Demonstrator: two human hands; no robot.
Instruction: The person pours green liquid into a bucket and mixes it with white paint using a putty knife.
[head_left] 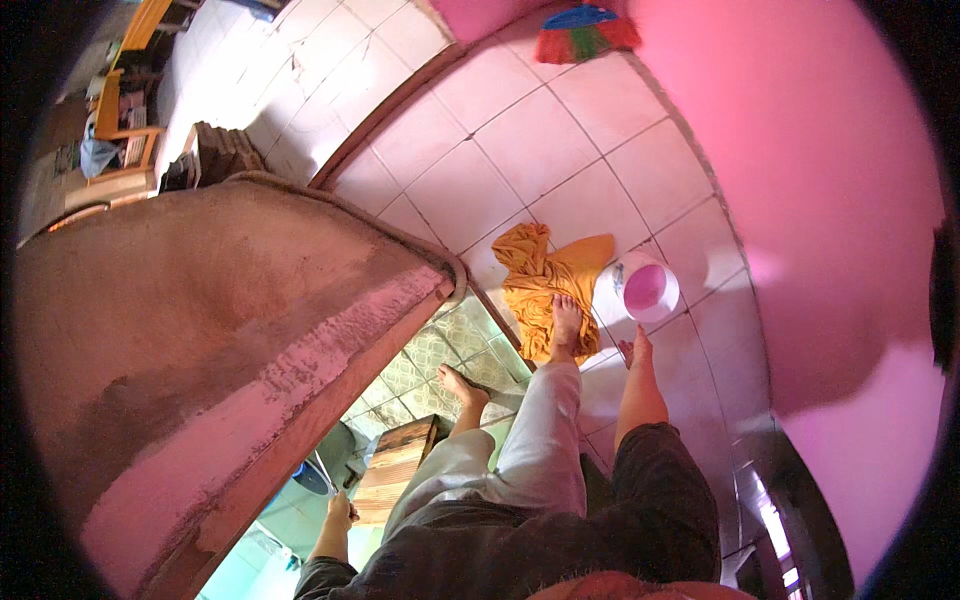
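Note:
My right hand (634,348) reaches down just short of a white cylindrical bucket (652,298) with a pinkish inside, fingers apart and holding nothing. At lower left, my left hand (342,508) is closed beside a thin pale object that I cannot make out, near a wooden board (395,465). A crumpled orange cloth (525,275) lies on white floor tiles (520,135), with one of my bare feet (566,318) on it. My other foot (460,388) rests on patterned tiles (462,325) to the left.
A brown ledge (210,320) fills the left side. A pink wall (820,180) runs along the right. A colourful broom head (585,38) sits at the top. Beyond a raised edge are stacked brown items (225,150) and yellow wooden furniture (125,140).

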